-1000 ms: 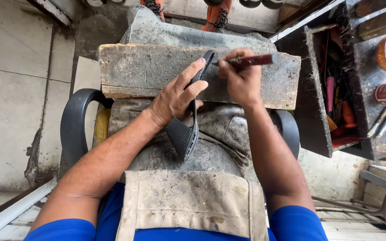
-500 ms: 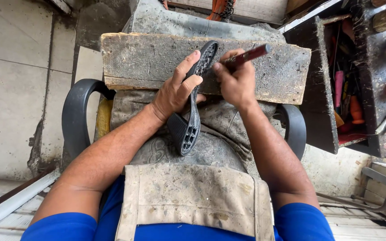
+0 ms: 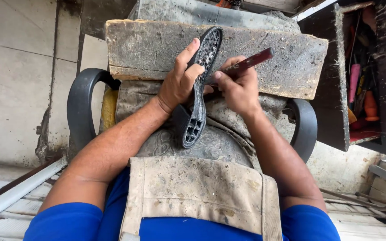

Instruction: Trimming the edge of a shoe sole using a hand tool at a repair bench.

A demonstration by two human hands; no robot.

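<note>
I see the black moulded rubber shoe sole on edge over my lap — left hand clamped around it, right hand gripping a dark red-handled tool against it, above the worn wooden bench.

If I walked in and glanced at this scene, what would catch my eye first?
Most likely the black shoe sole at the centre, stood on edge with its gridded underside showing, gripped by the left hand. Right beside it, the right hand presses a dark red-handled tool against the sole. Behind both lies a worn, grimy wooden block, and below them a stained canvas apron.
</note>
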